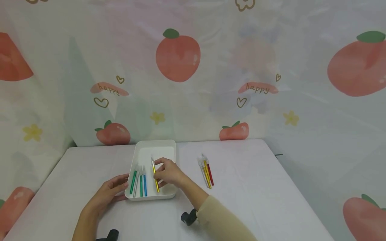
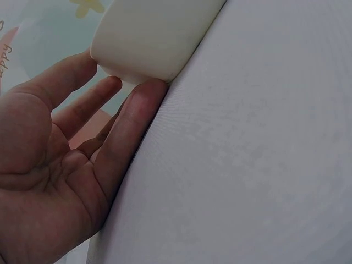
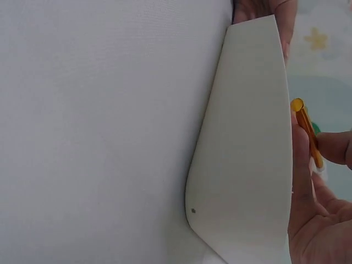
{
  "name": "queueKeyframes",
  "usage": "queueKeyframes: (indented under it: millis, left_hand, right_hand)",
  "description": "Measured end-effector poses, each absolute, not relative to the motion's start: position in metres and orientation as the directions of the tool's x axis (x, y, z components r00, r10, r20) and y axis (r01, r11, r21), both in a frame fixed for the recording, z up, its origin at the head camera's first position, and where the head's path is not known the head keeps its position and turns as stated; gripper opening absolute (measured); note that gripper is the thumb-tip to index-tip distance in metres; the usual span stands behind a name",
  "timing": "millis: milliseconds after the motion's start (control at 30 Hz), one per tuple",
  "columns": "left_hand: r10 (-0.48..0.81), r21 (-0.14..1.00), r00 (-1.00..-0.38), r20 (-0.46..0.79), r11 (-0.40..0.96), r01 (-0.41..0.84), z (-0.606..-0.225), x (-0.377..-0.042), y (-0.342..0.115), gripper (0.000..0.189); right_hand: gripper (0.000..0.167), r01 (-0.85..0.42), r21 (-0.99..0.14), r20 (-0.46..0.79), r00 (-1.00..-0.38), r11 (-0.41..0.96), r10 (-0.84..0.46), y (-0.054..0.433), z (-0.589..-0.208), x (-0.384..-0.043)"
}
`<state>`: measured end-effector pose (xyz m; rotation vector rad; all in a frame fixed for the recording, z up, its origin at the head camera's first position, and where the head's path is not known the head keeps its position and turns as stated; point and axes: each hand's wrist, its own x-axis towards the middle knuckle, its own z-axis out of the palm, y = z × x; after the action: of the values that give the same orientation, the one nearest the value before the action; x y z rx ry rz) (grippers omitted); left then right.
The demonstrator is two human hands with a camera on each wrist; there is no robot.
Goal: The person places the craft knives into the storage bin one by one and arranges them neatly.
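Observation:
In the head view my right hand (image 1: 169,172) pinches a slim yellow pen-like stick (image 1: 155,176) with a clear, pointed upper end. It is held over the right half of a white tray (image 1: 155,143). The right wrist view shows the round butt of this yellow stick (image 3: 306,124) just past the tray wall, thumb against it. My left hand (image 1: 112,189) rests its fairly straight fingers on the tray's left side, near the front corner. In the left wrist view its fingertips (image 2: 147,94) meet the tray wall (image 2: 148,41). Green sticks (image 1: 133,182), a blue stick (image 1: 145,185) and a silver one lie in the tray.
On the table (image 1: 241,201), right of the tray, lies a small group of similar sticks: a red one (image 1: 210,174), yellow and silver ones beside it. Black wrist mounts (image 1: 189,217) sit under the forearms. A fruit-patterned curtain (image 1: 199,110) stands behind and at both sides.

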<state>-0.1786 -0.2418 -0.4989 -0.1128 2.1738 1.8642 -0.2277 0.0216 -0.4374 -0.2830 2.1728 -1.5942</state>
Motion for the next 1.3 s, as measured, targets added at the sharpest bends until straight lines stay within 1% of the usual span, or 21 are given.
queueKeyframes:
  millis: [200, 567, 833, 1300]
  left_hand:
    - [0.115, 0.955, -0.958, -0.264, 0.17, -0.243, -0.501, -0.18, -0.242, 0.065]
    - [0.114, 0.956, -0.96, -0.257, 0.177, -0.235, -0.498, -0.181, -0.24, 0.067]
    - [0.115, 0.957, -0.962, -0.249, 0.183, -0.226, -0.497, -0.182, -0.241, 0.067]
    - [0.119, 0.956, -0.958, -0.262, 0.168, -0.241, -0.498, -0.179, -0.242, 0.067]
  right_hand:
    - [0.047, 0.102, -0.933, -0.242, -0.887, 0.345, -0.393, 0.017, -0.447, -0.228]
    - [0.047, 0.106, -0.907, -0.266, -0.895, 0.408, -0.358, 0.007, -0.456, -0.224]
    - [0.047, 0.071, -0.855, -0.259, -0.916, 0.515, -0.305, -0.002, -0.461, -0.224]
    - [0.05, 0.039, -0.838, -0.228, -0.931, 0.544, -0.284, -0.014, -0.46, -0.217]
